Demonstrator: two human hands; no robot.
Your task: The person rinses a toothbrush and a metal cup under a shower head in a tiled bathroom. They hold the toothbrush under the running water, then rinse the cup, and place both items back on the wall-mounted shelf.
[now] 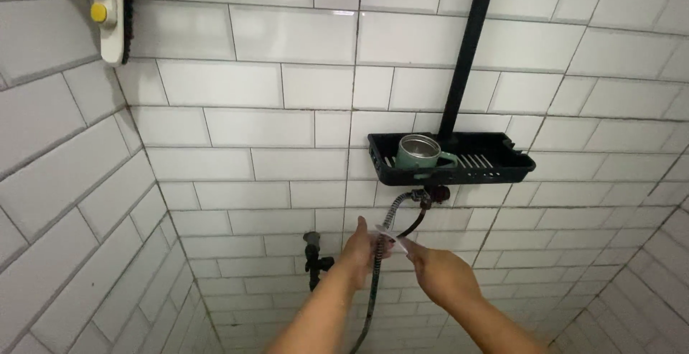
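Head view, looking at a white tiled shower wall [287, 124]. Left hand [361, 248] and right hand [438, 271] are both raised in front of the wall, meeting at a small clear piece of plastic [391, 240] held between them, right over the metal shower hose [378, 268]. Left fingers are curled together and pinched on the plastic's left end; right fingers are closed on its right end, though the exact fingertip contact is too small to make out. The hose runs from a fitting under the black shelf [448, 164] down past the hands to the bottom edge. A green mug [420, 151] sits in the shelf's left part. Black pole [468, 49] rises above the shelf. Black tap [314, 257] just left of the left hand. White scrub brush [111, 13] hangs top left.
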